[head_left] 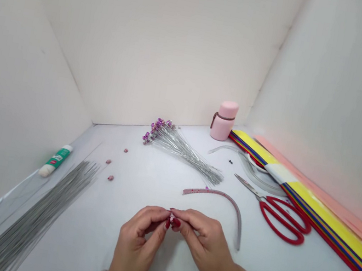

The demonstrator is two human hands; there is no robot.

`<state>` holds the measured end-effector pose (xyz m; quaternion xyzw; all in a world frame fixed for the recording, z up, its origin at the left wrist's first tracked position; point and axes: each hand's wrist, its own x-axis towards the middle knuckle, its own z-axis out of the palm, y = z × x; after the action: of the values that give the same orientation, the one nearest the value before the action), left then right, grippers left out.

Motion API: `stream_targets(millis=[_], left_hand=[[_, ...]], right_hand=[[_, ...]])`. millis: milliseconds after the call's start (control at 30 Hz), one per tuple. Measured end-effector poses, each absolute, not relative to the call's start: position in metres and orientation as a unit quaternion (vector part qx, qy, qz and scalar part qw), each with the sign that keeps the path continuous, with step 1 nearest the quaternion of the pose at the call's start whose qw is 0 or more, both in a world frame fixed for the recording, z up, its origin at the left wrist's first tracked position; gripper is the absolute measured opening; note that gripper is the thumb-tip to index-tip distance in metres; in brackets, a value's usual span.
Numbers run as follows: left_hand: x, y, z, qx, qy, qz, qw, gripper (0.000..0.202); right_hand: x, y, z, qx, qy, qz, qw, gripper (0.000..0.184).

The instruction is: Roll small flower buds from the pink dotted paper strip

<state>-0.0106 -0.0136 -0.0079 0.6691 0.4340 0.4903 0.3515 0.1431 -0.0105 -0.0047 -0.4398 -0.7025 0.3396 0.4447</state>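
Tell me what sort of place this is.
Probably a craft workspace, though whether at home or in a workshop I can't tell. The table holds scissors, a bundle of grey wires and a bunch of purple-tipped stems.

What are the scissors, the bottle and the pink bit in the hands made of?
Scissors: blades probably steel, from their grey metallic sheen; handles smooth red, likely plastic. Bottle: even, matte pink, perhaps painted metal or plastic; the look leaves it open. Pink bit: too small and half-hidden to tell material or finish.
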Motion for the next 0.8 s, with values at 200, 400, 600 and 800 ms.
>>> stream_targets(millis=[200, 400, 600, 800], left_hand=[[-0.0099, -0.0126, -0.0046, 0.665, 0.442, 0.484, 0.358, 0.015], [-0.0140, -0.0107, -0.0071, 0.726, 0.430, 0.470, 0.259, 0.019], [-0.0148, -0.0109, -0.0083, 0.757, 0.413, 0.463, 0.204, 0.021], [-0.0115, -0.0125, -0.0029, 0.758, 0.403, 0.480, 0.180, 0.020]], right_hand=[[0.1423, -0.0097, -0.0048, -0.459, -0.695, 0.343, 0.435, 0.021], [0.1457, -0.0096, -0.0028, -0.432, -0.707, 0.360, 0.428, 0.022], [0.1467, -0.0099, -0.0026, -0.439, -0.689, 0.385, 0.430, 0.021], [0.1452, -0.0112, -0.0012, -0.440, -0.689, 0.390, 0.424, 0.021]])
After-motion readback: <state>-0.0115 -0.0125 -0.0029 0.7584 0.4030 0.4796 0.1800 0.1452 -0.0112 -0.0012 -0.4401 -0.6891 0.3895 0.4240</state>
